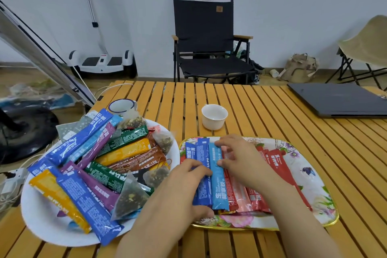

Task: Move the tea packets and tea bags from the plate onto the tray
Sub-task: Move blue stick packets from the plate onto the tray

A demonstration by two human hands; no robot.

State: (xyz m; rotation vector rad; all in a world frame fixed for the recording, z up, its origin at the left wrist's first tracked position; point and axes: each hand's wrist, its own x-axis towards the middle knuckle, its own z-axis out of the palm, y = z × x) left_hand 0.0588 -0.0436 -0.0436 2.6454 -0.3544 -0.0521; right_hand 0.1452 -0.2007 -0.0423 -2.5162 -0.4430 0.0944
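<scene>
A white plate (41,213) at the left holds several stick tea packets (123,151) in blue, purple, green, orange and brown, plus pyramid tea bags (129,197). A floral tray (314,174) at the right carries a row of dark blue, light blue (217,184) and red packets (278,165). My left hand (184,186) lies over the dark blue packets (202,192) on the tray, fingers and thumb pressing them. My right hand (238,157) rests with spread fingers on the light blue and red packets, touching them flat.
A white cup (214,115) stands behind the tray and an enamel mug (120,106) behind the plate. A closed dark laptop (337,98) lies at the back right of the slatted wooden table (272,107). Folding chairs stand beyond.
</scene>
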